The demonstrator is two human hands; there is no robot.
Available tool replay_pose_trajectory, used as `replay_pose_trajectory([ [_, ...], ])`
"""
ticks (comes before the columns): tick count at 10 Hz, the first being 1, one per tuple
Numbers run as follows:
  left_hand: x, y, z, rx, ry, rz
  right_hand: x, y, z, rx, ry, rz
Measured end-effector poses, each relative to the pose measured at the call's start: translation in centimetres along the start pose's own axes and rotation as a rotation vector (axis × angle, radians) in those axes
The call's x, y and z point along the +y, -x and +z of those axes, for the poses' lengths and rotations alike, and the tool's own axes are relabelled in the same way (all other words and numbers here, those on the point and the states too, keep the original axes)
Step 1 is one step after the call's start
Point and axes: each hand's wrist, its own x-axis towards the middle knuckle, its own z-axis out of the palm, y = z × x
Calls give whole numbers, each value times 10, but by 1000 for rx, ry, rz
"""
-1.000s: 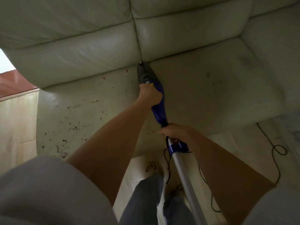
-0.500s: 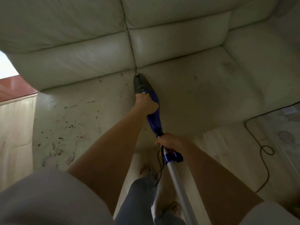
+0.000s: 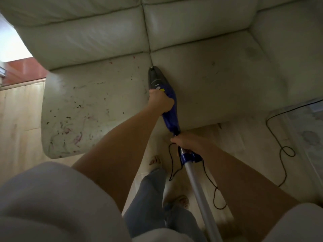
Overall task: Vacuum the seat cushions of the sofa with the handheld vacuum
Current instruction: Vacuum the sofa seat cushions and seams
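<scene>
The left hand (image 3: 161, 102) is wrapped around the blue body of the vacuum (image 3: 170, 117), fingers closed on it. Just behind it, the right hand (image 3: 189, 142) grips the vacuum's rear end, above the grey tube (image 3: 199, 193). Ahead of the left fingers, the dark nozzle (image 3: 154, 75) rests in the seam between two seat cushions. The left cushion (image 3: 90, 105) carries scattered crumbs (image 3: 76, 106); the right cushion (image 3: 218, 81) looks cleaner. A black cord (image 3: 281, 147) trails across the floor (image 3: 19, 116).
</scene>
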Motion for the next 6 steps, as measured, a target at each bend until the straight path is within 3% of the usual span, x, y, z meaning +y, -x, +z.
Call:
replay_pose_trajectory([
  [2,-3,-58,-2,42,15,-17,-36,-44,-9,54,143,-25],
  [3,10,-87,-14,17,-103,46,-58,-67,-21,57,131,-23],
  [4,17,-108,-16,40,76,8,-73,-84,-31,52,93,6],
  [6,25,-137,-22,-80,-56,12,-94,-101,-33,77,1,3],
])
